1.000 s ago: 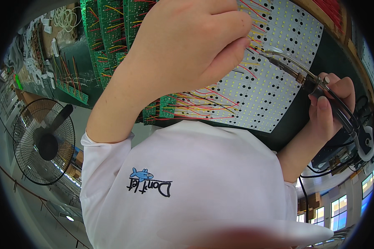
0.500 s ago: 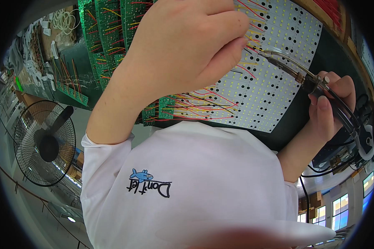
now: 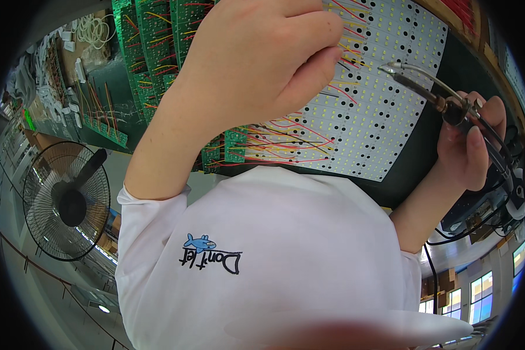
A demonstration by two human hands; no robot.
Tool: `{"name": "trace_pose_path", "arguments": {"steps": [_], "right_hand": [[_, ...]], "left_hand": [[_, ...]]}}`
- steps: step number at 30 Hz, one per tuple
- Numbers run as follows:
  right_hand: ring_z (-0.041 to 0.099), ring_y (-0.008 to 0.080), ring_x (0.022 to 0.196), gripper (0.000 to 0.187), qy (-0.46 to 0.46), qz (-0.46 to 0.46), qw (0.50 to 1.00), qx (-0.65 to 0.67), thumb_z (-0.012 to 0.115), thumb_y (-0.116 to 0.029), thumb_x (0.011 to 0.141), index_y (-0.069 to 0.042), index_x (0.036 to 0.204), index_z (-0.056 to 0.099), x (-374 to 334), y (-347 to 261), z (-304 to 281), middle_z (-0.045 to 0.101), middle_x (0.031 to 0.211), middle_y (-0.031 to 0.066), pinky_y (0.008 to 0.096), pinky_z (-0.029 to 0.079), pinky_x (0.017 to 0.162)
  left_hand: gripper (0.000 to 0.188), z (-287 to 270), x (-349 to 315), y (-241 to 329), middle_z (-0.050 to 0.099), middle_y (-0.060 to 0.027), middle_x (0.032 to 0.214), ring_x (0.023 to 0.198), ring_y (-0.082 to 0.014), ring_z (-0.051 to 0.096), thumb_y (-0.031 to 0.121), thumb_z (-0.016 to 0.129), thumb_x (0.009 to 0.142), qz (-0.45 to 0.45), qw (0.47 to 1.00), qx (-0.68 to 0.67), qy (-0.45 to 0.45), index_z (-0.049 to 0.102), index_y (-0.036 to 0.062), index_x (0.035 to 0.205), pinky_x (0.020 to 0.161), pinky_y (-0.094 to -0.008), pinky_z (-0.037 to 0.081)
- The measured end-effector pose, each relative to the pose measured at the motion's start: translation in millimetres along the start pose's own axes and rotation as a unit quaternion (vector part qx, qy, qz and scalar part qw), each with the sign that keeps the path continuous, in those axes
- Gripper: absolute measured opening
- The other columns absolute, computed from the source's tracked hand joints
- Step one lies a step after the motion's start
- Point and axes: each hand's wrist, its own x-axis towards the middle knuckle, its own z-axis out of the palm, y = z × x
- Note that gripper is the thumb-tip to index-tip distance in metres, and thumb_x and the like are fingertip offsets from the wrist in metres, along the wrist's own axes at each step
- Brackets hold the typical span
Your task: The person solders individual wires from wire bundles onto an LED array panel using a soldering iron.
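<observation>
My right hand (image 3: 473,137) grips a soldering iron (image 3: 449,108) with a curved metal tube clamped along it. The iron's tip sits just above a white LED panel (image 3: 385,128), apart from the wires. My left hand (image 3: 262,64) is closed over the panel's left part, its thumb and fingers pressed together. Red and yellow wires (image 3: 351,49) come out beside those fingertips; what the fingers pinch is hidden. Green circuit boards (image 3: 157,41) with short red and yellow wires lie under and left of my left forearm. More wires (image 3: 291,143) run from a near green board (image 3: 235,146) onto the panel.
A loose green board (image 3: 108,131) with upright wires lies at the left of the dark table. White connectors and cables (image 3: 58,76) are heaped farther left. A black fan (image 3: 70,204) stands beyond the table's left side. Red wires (image 3: 458,11) are bundled at the far right.
The soldering iron has drawn back up and to the right, its tip away from the wire ends near my left fingertips. My left hand has shifted slightly left.
</observation>
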Motion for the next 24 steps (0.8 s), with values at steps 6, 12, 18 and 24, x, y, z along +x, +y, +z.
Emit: {"name": "trace_pose_path", "arguments": {"steps": [6,12,18,24], "right_hand": [[0.041,0.0113,0.062,0.020,0.012,0.021,0.999,0.045,0.060,-0.010,0.088,-0.005,0.084,0.041,2.8,0.4,3.0,0.049,0.074,0.0106,0.0230,0.033,0.057],[0.043,0.0120,0.066,0.014,0.102,0.040,0.992,0.061,0.059,-0.007,0.089,-0.002,0.089,0.046,-0.7,-2.5,-0.3,0.051,0.082,0.0099,0.0242,0.035,0.060],[0.046,0.0111,0.070,0.011,0.089,0.065,0.991,0.070,0.059,-0.007,0.089,0.001,0.092,0.052,-3.1,8.7,-17.7,0.053,0.091,0.0080,0.0244,0.037,0.062],[0.047,0.0106,0.070,0.011,0.066,0.052,0.988,0.126,0.060,-0.006,0.089,0.003,0.095,0.058,-1.3,9.5,-19.9,0.057,0.089,0.0071,0.0241,0.037,0.060]], "left_hand": [[0.011,-18.5,3.6,7.8,0.059,-0.0105,0.088,0.072,-0.0272,0.057,0.007,0.068,0.083,0.046,0.999,0.022,0.004,0.061,0.0031,0.090,0.070,-0.0379,0.048],[0.012,-79.0,-5.5,51.9,0.065,-0.0125,0.087,0.085,-0.0323,0.062,0.014,0.067,0.091,-0.184,0.957,0.207,-0.089,0.068,0.0028,0.095,0.075,-0.0418,0.048],[0.023,-62.7,-47.4,59.0,0.060,-0.0120,0.079,0.074,-0.0295,0.060,0.026,0.071,0.089,-0.351,0.908,0.224,-0.058,0.070,0.0028,0.087,0.065,-0.0404,0.045],[0.022,-52.4,-48.3,53.7,0.058,-0.0086,0.070,0.068,-0.0276,0.059,0.027,0.075,0.085,-0.281,0.917,0.278,0.039,0.072,0.0058,0.084,0.060,-0.0399,0.045]]}}
